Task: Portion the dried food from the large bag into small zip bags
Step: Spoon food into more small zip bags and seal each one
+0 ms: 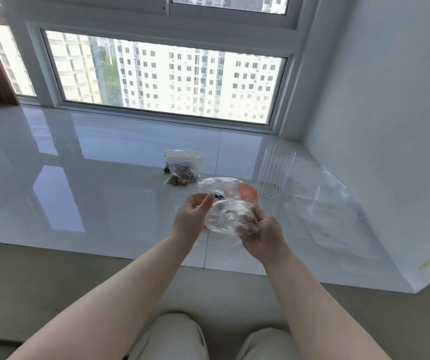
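Tabletop (105, 157): white, glossy, running under the window; it carried everything below.

Loose clear plastic sheeting or bags (323, 203): lay flat at your far right, near the wall.

Ribbed glass cup (275, 174): stood upright, just beyond and right of your hands.

Large bag (224, 187): clear, with orange patches, lay directly beyond your hands; dark dried pieces showed at its near edge.

Filled small zip bags (181, 166): lay stacked, further off and to the left.

Crumpled clear small bag (228, 218): you held it above the tabletop between both hands.

Right hand (262, 233): palm up, fingers curled round the bag's right side, gripping it.

Left hand (192, 214): relaxed, grasping nothing, at the bag's left edge. It was the nearer one to the dried pieces, which lay just past its fingertips, so it looked better placed to reach them.
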